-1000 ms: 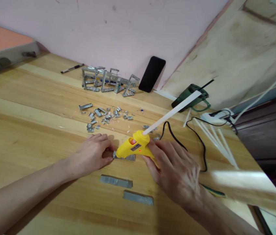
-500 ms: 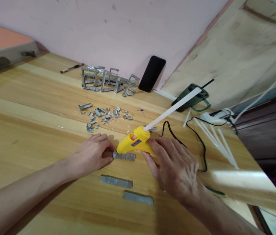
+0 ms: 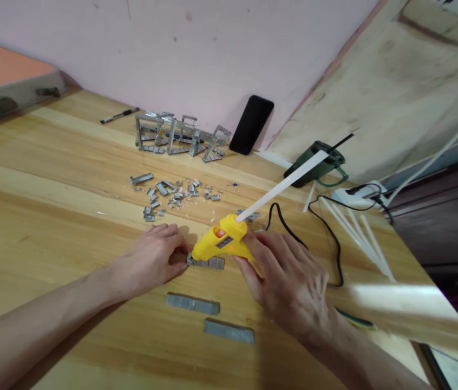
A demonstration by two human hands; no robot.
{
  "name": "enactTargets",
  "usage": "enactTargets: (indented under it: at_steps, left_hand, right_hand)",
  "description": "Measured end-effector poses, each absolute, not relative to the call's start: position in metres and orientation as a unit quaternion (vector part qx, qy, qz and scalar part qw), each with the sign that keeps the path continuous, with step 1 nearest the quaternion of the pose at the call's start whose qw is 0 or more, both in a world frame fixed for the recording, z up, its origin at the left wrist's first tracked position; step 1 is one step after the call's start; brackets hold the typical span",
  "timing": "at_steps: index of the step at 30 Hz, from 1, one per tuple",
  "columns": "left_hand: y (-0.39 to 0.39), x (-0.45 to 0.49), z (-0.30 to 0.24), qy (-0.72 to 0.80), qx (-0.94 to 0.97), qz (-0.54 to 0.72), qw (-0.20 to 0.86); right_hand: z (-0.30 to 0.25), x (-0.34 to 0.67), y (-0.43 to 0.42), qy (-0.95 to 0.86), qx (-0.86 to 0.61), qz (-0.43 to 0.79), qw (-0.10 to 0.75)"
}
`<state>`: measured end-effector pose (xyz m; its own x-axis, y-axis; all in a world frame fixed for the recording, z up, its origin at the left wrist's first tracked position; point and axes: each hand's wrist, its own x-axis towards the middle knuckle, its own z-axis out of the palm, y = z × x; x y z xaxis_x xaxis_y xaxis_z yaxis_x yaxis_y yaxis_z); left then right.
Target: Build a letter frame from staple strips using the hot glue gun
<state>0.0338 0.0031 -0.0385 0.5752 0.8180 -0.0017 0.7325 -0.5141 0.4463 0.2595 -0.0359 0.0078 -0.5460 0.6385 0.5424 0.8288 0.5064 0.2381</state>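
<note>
My right hand point(image 3: 289, 271) is wrapped round the handle of a yellow glue gun point(image 3: 221, 239), with a long white glue stick point(image 3: 281, 187) jutting from its back. Its nozzle is at the left end of a grey segmented metal strip point(image 3: 216, 263), which lies on the table. My left hand point(image 3: 154, 254) pinches that same end between thumb and fingers. Closer to me lie two more grey strips, one segmented point(image 3: 192, 304) and one smoother point(image 3: 229, 331), both untouched.
Small metal pieces point(image 3: 176, 194) are scattered beyond my hands. Several grey metal frames point(image 3: 172, 135) stand by the wall, near a pen point(image 3: 119, 115) and a leaning black phone point(image 3: 252, 124). To the right are a dark green mug point(image 3: 314, 162), a power strip point(image 3: 361, 192), a black cord point(image 3: 337, 244) and spare glue sticks point(image 3: 359, 235).
The glue gun has dipped slightly down and left, its nozzle staying near the strip's left end. My left hand has barely moved.
</note>
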Motion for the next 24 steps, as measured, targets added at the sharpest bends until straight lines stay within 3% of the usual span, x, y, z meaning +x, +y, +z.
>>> enactTargets:
  at_steps: [24]
  left_hand:
    - [0.0032,0.0335,-0.0354,0.448,0.864,0.099,0.208]
  right_hand:
    - [0.0095,0.2580,-0.0375,-0.842,-0.442,-0.238,0.200]
